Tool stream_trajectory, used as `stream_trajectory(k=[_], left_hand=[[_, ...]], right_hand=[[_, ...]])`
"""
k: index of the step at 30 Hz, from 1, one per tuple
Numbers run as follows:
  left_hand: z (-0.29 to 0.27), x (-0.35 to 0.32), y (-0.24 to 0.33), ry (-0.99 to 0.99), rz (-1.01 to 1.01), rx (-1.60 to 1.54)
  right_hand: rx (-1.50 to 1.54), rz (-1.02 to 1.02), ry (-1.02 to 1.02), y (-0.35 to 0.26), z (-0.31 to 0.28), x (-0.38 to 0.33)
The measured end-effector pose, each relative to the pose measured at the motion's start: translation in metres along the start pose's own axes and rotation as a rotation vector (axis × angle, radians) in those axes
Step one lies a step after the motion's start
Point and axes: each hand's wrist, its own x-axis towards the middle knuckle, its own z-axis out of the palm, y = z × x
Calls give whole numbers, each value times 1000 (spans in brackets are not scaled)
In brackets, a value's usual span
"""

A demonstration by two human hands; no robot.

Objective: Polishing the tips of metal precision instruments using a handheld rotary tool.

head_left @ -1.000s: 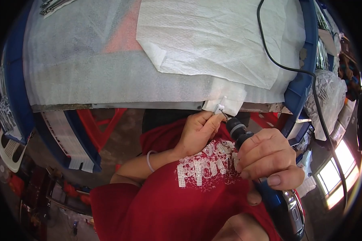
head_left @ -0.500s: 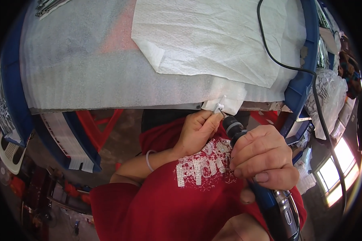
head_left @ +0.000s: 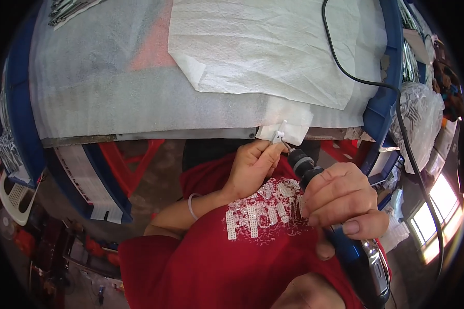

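My left hand (head_left: 252, 167) pinches a small white plastic part (head_left: 279, 135) just below the near edge of the table (head_left: 139, 135). My right hand (head_left: 340, 198) grips a corded rotary tool with a blue and grey body (head_left: 363, 262) and a black nose (head_left: 300, 164). The tool's tip points up and left at the white part, close to my left fingertips. Whether the tip touches the part is hard to tell. Both hands are over my red shirt.
White foam sheet (head_left: 113, 92) and a crinkled white cloth (head_left: 268, 46) cover the table top. The tool's black cord (head_left: 368, 82) runs across the right side. A blue frame (head_left: 384, 103) borders the table. A clear bag (head_left: 417, 113) lies at the right, a red stool (head_left: 134, 159) below.
The tool's nose has moved up and left, closer to the white part. My left hand has stayed by the table edge with the part.
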Motion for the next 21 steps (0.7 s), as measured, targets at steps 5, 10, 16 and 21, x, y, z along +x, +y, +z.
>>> stream_trajectory(k=[5,10,16,21], left_hand=[[1,0,0,21,-30,1],[0,1,0,15,-47,-15],[0,0,0,10,-48,-10],[0,1,-2,15,-54,-34]], right_hand=[[0,4,-12,3,0,-2],[4,10,-24,3,-2,0],[0,24,-20,4,-1,2],[-11,1,2,7,4,1]])
